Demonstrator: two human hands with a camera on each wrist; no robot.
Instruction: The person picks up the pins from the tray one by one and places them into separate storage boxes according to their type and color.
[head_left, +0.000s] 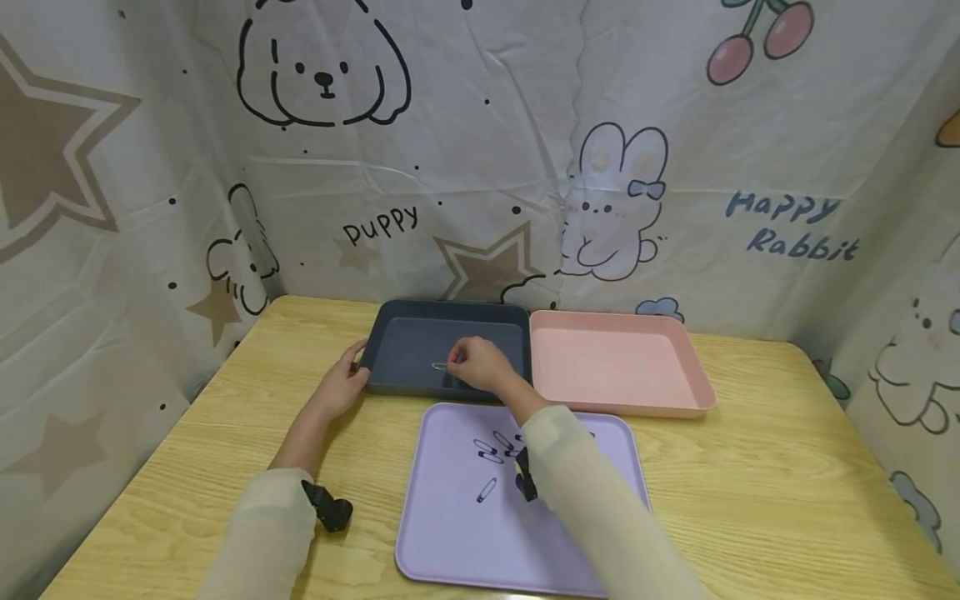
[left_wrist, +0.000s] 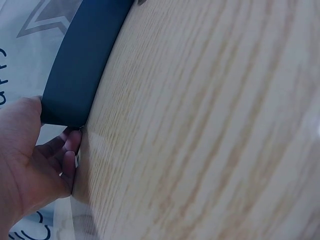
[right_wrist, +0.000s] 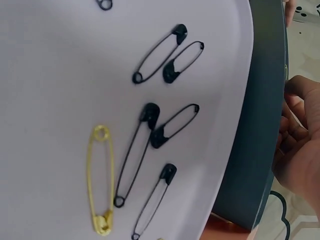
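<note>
Over the dark blue tray (head_left: 420, 346), a right hand (head_left: 480, 365) pinches a pale safety pin (head_left: 438, 366) — the left hand (head_left: 347, 385) grips the tray's near-left corner; black pins (right_wrist: 165, 122) lie on the lilac tray (head_left: 450, 542) in front.

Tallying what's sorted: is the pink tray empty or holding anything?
Empty: the pink tray shows only its bare floor in the head view.

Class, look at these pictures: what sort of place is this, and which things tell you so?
Probably a makeshift tabletop sorting booth: a wooden table screened by cartoon-print cloth, holding dark, pink and lilac trays, with safety pins on the lilac one.
</note>
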